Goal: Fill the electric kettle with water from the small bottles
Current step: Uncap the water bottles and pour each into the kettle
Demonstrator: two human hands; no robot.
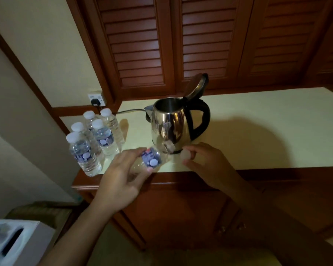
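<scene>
A steel electric kettle [168, 124] with a black handle stands on the pale counter [258, 131], its lid tipped up and open. My left hand [121, 179] grips a small clear bottle [152, 157] with a blue label, tilted with its open neck toward the kettle's base. My right hand [206, 162] pinches the bottle's white cap [186, 155] just right of that neck. Several capped small bottles [92, 139] stand in a cluster on the counter's left end.
The kettle's cord [130, 111] runs left to a wall socket [96, 99]. Wooden louvred doors [181, 41] rise behind the counter. Wooden cabinet fronts [181, 208] sit below the counter edge. A white box [13, 244] is at the lower left.
</scene>
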